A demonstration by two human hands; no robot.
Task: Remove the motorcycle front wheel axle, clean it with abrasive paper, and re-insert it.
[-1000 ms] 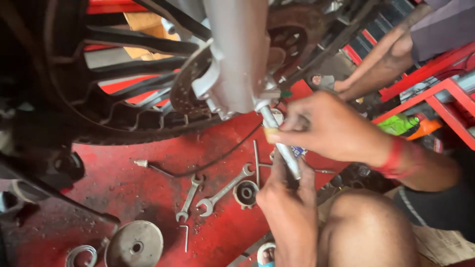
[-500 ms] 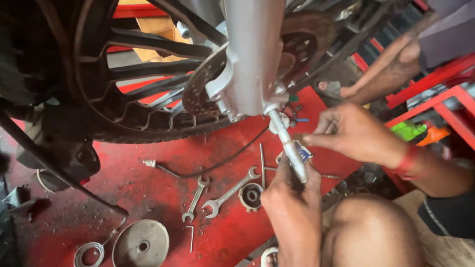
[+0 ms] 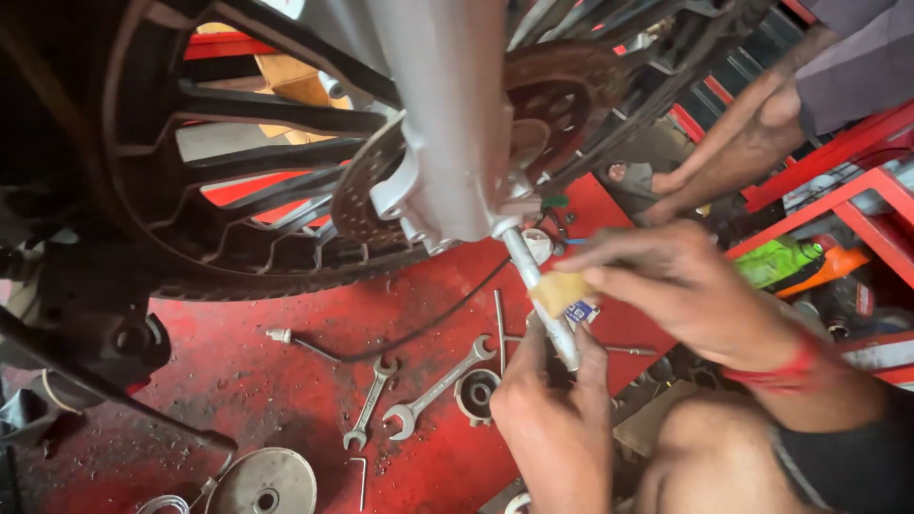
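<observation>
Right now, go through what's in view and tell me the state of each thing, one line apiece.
Left hand: gripping the lower end of the metal axle rod.
Right hand: pinching a yellow pad against the rod.
Metal axle rod: slanted, upper end at the swingarm.
Wrenches: lying flat on the red floor.
Black cable: loose on the floor.

A red band circles the right hand's (image 3: 690,300) wrist, above a dark sleeve.

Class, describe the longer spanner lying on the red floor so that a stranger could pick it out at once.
Start at the black spoked wheel and drop to the red floor below it. Two spanners lie there, left of the left hand. The longer spanner slants up to the right, nearer that hand; the shorter spanner lies steeper on its left.
</observation>
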